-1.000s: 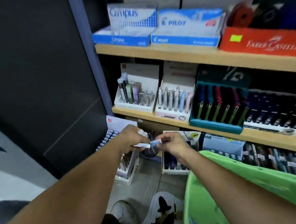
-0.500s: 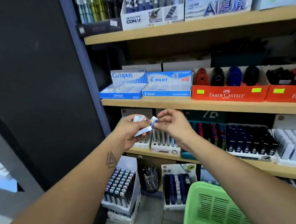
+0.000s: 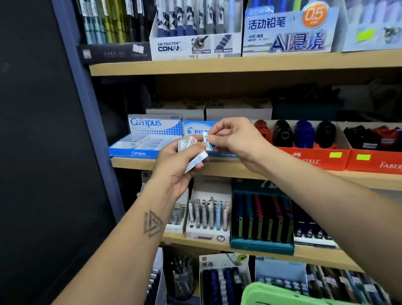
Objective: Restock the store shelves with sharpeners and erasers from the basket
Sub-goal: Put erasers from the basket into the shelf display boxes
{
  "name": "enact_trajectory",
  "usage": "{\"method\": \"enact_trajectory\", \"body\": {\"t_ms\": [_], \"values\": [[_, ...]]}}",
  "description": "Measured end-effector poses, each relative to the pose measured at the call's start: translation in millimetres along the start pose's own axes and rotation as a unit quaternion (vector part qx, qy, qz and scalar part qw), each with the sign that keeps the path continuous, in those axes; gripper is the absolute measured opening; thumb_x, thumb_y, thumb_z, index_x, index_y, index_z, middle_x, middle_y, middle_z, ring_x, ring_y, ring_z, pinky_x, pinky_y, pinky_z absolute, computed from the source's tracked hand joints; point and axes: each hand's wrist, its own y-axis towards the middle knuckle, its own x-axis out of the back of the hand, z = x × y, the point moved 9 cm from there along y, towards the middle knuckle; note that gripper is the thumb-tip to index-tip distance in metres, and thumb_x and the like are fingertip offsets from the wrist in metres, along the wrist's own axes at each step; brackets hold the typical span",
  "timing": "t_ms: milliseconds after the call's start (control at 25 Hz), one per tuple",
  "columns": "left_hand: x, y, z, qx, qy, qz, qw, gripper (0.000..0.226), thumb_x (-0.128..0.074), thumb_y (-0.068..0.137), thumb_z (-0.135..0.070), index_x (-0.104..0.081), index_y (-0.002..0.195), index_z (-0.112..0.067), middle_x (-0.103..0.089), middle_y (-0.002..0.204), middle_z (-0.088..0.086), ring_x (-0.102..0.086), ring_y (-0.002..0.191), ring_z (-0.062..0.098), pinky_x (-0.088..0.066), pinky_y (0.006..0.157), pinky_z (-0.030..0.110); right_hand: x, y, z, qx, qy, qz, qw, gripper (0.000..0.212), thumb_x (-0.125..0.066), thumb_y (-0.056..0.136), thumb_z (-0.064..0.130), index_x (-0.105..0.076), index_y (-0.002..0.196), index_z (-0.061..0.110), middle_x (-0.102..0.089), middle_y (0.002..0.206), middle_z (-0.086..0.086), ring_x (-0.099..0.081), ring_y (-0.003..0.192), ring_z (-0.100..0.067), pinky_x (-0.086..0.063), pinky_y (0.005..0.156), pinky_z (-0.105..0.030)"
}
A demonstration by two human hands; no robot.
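My left hand [image 3: 180,164] grips a small bundle of white-and-blue wrapped erasers [image 3: 192,153] in front of the middle shelf. My right hand [image 3: 235,138] pinches one blue-and-white eraser [image 3: 207,140] upright, right next to the bundle. Both hands hover just before the blue Campus eraser box [image 3: 144,139] and the blue Pilot eraser box [image 3: 196,128]. Red, black and blue sharpeners [image 3: 294,131] stand in red Faber-Castell trays [image 3: 319,159] to the right. The green basket [image 3: 285,301] shows at the bottom edge.
Wooden shelves [image 3: 235,66] carry pen and pencil display boxes above and below. A dark panel [image 3: 25,146] and a blue upright post [image 3: 84,115] close off the left side. More pen boxes stand on the floor level at the bottom.
The view has risen and come closer to the shelves. Both hands have lifted with the erasers from the lower shelf level up to the eraser boxes; the right hand now holds one eraser upright.
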Motion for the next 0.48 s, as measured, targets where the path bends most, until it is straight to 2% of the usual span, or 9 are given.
{"method": "enact_trajectory", "body": {"t_ms": [80,200,360,480], "values": [[-7,7,3,0.009,-0.018,0.006,1.000,0.012,-0.074,0.085,-0.001,-0.071,0.093,-0.009,-0.069,0.083,0.014,-0.060,0.061,0.021,-0.040,0.039,0.018,4,8,3,0.003,-0.015,0.031,0.999,0.017,-0.071,0.086,-0.005,-0.064,0.097,0.007,-0.067,0.075,-0.014,-0.063,0.068,-0.022,-0.057,0.078,-0.034],[-14,17,8,0.020,-0.040,0.000,0.999,0.014,-0.074,0.085,0.000,-0.070,0.095,-0.009,-0.069,0.084,0.013,-0.060,0.063,0.020,-0.040,0.039,0.017,14,19,2,-0.006,-0.037,0.070,0.997,0.035,-0.074,0.081,-0.009,-0.067,0.107,0.013,-0.066,0.089,-0.017,-0.066,0.082,-0.025,-0.055,0.090,-0.039],[-21,26,13,0.026,-0.072,-0.008,0.997,0.014,-0.072,0.085,0.001,-0.070,0.096,-0.008,-0.068,0.084,0.014,-0.060,0.063,0.020,-0.039,0.037,0.017,17,29,1,-0.010,-0.063,0.102,0.993,0.043,-0.079,0.074,-0.011,-0.066,0.112,0.005,-0.070,0.097,-0.017,-0.068,0.090,-0.023,-0.056,0.092,-0.038],[-26,29,15,0.040,-0.088,-0.001,0.995,0.014,-0.071,0.085,0.002,-0.072,0.097,-0.006,-0.069,0.083,0.013,-0.061,0.059,0.020,-0.040,0.037,0.015,12,34,3,-0.006,-0.132,0.129,0.983,0.046,-0.082,0.073,-0.005,-0.068,0.116,0.003,-0.073,0.099,-0.013,-0.068,0.090,-0.015,-0.056,0.095,-0.034]]}}
